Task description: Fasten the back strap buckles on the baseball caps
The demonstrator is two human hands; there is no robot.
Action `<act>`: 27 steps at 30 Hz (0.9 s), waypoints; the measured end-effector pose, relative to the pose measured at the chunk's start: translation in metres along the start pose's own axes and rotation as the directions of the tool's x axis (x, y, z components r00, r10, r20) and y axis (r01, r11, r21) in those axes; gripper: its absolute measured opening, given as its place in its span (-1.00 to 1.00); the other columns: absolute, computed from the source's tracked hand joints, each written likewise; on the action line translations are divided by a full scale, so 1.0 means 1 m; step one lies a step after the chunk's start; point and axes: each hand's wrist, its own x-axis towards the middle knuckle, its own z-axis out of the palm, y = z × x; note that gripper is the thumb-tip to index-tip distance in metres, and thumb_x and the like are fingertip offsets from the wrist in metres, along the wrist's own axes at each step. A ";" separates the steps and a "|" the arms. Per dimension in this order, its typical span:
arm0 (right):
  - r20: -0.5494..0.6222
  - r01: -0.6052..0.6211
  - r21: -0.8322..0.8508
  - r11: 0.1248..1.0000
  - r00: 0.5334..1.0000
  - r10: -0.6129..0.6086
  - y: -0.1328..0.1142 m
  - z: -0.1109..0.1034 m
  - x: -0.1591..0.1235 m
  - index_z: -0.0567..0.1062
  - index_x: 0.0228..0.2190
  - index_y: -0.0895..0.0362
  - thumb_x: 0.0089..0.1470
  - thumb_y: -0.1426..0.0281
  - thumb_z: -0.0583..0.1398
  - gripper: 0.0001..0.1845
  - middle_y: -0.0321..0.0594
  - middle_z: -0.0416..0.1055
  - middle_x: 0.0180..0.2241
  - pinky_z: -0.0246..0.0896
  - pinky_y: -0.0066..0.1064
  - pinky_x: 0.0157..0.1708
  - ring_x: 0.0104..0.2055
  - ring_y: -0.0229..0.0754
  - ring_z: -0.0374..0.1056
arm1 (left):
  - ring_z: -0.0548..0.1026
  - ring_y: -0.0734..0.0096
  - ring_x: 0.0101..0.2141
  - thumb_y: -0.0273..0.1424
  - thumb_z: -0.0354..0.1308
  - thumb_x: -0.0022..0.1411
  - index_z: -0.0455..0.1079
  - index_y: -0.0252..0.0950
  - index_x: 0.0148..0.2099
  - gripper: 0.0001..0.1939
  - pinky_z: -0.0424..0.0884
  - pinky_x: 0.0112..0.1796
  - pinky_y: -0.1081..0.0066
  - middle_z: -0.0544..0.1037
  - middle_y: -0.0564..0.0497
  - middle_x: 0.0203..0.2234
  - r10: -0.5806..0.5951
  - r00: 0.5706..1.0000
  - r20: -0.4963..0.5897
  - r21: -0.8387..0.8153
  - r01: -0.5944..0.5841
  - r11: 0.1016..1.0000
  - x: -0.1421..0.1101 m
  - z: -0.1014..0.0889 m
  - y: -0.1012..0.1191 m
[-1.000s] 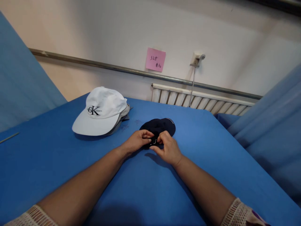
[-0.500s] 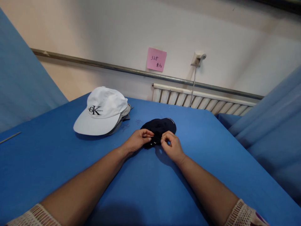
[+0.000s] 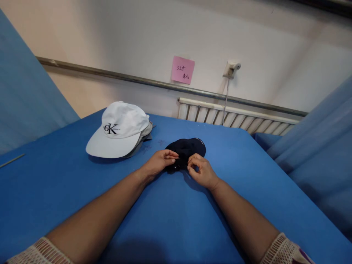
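Observation:
A dark navy cap (image 3: 183,146) lies on the blue table, its brim pointing away to the right. My left hand (image 3: 161,161) pinches the left part of the cap's near edge between thumb and fingers. Opposite it, my right hand (image 3: 202,170) grips the right part of that edge, thumb and forefinger curled into a ring. Between the hands hangs the dark strap end, with small light glints on it; its details are too dark to make out. Left of the hands sits a white cap (image 3: 123,119) with black "CK" lettering, stacked on grey caps (image 3: 143,141).
The blue table (image 3: 82,190) reaches the wall, where a metal rail (image 3: 132,77), a pink note (image 3: 183,69), a socket (image 3: 231,69) and a radiator (image 3: 206,114) are. Blue curtains (image 3: 321,146) hang at both sides. A thin stick (image 3: 12,160) lies at the left edge.
Both hands stay on the navy cap. The strap part between them has turned slightly, and its shiny spots show less. The white cap has not moved.

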 end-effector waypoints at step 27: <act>-0.017 0.071 -0.269 0.960 0.997 -0.079 -0.006 0.006 0.001 0.39 -0.26 0.11 0.07 0.55 0.13 -0.83 -0.15 0.42 -0.24 0.34 -0.36 -0.29 -0.30 -0.19 0.37 | 0.51 0.26 -0.24 -0.33 0.35 -0.06 0.48 -0.31 -0.17 -0.65 0.38 -0.18 0.28 0.59 -0.05 -0.29 0.175 0.982 0.069 0.409 -0.187 0.893 -0.007 0.007 0.002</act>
